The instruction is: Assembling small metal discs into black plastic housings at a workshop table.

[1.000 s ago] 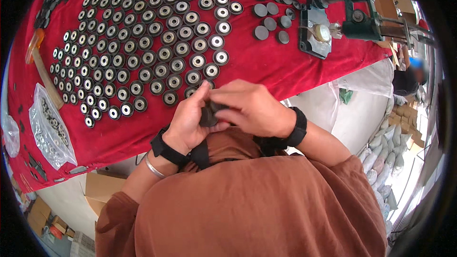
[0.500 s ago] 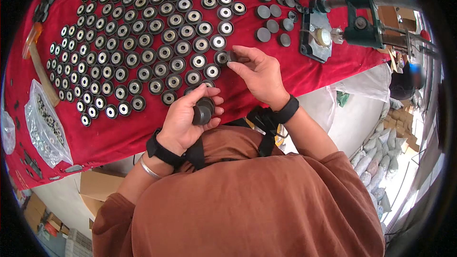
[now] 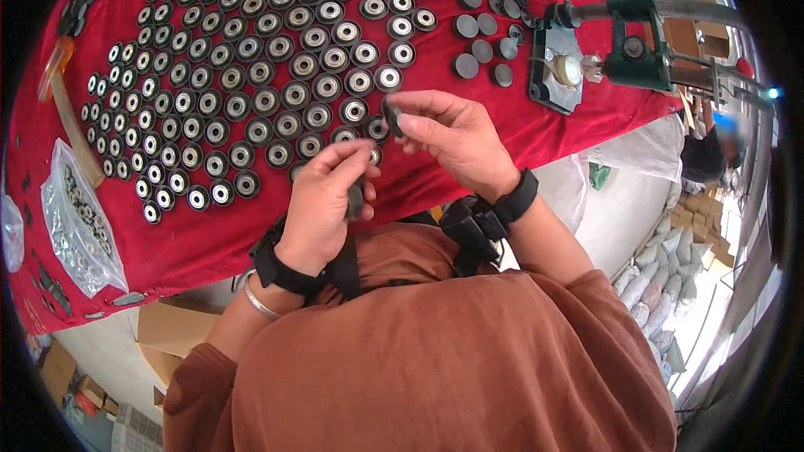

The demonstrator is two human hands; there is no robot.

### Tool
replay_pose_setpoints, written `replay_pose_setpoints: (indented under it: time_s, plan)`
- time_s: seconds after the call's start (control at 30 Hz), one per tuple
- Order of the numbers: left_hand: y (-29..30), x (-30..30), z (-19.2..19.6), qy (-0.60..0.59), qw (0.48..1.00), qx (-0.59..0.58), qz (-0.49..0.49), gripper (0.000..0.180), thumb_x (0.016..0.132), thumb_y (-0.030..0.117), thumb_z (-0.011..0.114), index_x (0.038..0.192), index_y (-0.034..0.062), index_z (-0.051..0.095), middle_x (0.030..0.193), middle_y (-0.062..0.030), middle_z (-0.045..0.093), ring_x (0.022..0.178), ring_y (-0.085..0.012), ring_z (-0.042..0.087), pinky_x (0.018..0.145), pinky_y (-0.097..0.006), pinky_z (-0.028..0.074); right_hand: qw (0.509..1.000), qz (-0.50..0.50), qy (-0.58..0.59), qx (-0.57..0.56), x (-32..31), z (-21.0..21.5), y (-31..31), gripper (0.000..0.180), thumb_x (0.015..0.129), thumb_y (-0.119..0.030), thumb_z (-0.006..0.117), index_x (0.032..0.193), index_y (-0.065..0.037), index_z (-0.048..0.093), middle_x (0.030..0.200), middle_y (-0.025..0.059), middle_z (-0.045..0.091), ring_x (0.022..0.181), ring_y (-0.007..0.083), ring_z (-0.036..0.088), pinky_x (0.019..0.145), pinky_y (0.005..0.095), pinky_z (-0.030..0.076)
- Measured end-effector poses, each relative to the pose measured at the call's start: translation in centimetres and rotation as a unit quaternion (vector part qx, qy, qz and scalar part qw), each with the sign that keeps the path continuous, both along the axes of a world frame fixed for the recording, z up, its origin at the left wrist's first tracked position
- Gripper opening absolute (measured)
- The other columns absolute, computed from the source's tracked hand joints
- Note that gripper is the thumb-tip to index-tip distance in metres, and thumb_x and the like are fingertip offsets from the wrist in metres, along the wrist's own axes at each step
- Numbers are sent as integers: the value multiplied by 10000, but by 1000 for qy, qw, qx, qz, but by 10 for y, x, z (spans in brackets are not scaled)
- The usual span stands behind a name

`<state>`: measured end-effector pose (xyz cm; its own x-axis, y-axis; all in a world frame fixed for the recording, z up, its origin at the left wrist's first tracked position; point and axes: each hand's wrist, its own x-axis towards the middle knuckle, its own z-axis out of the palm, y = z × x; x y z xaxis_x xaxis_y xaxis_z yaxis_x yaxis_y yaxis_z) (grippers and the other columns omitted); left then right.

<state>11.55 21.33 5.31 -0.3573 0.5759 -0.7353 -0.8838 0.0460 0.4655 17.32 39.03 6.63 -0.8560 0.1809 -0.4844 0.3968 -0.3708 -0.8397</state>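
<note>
Between the thumb and fingers of my right hand (image 3: 466,141) a dark round disc (image 3: 391,114) is pinched on edge, just above the near right end of the laid-out pieces. My left hand (image 3: 316,205) is to its left, near the table's front edge, fingers curled round dark discs (image 3: 356,199) that are mostly hidden. Their number I cannot tell. Beyond both hands lie many black round pieces with shiny metal bearings (image 3: 295,94) in their centres, set close together in rows.
Loose plain black discs (image 3: 466,27) lie right of the rows on the red cloth (image 3: 494,130). A green hand press (image 3: 634,42) stands at the right. A clear bag of small metal parts (image 3: 79,218) and a wooden strip (image 3: 75,127) lie at the left.
My right hand has moved slightly left and nearer, with the disc still pinched. My left hand has turned over, so the discs in it show less.
</note>
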Motion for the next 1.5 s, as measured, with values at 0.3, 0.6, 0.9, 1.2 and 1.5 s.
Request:
replay_pose_setpoints:
  time_s: [0.3,0.6,0.9,1.2,1.5]
  plan:
    - [11,2,1,329,941,-70,-35,156,850,73,593,993,30,641,823,11,560,579,-24,485,457,-165,406,987,-4,-78,-140,7,6,-6,269,851,-193,623,1004,28,614,853,62,630,678,101,584,631,229,513]
    - [9,10,-5,438,898,-36,36,143,764,-30,645,896,20,662,785,-34,611,733,-94,520,676,-225,423,985,-23,-57,-159,17,9,-6,273,905,-204,538,1003,38,620,888,85,632,739,138,599,681,250,501]
    - [4,14,-17,512,858,-39,-15,140,805,-8,612,939,5,651,814,0,575,652,-48,506,572,-180,415,972,57,37,226,24,-3,-15,265,772,-161,680,944,36,640,811,109,651,704,183,619,640,286,498]
    - [0,21,-10,434,897,-76,-34,82,836,49,607,903,14,639,769,15,558,496,-4,452,429,-165,360,752,58,199,626,4,-37,0,191,706,-109,663,864,-9,628,874,103,614,779,272,571,708,360,473]
    - [-2,23,-11,362,928,-91,-5,80,793,24,632,868,-1,642,772,-32,607,696,-85,532,641,-211,422,552,221,174,785,11,-38,-7,289,732,-137,530,935,56,600,1065,230,536,845,262,514,730,342,424]
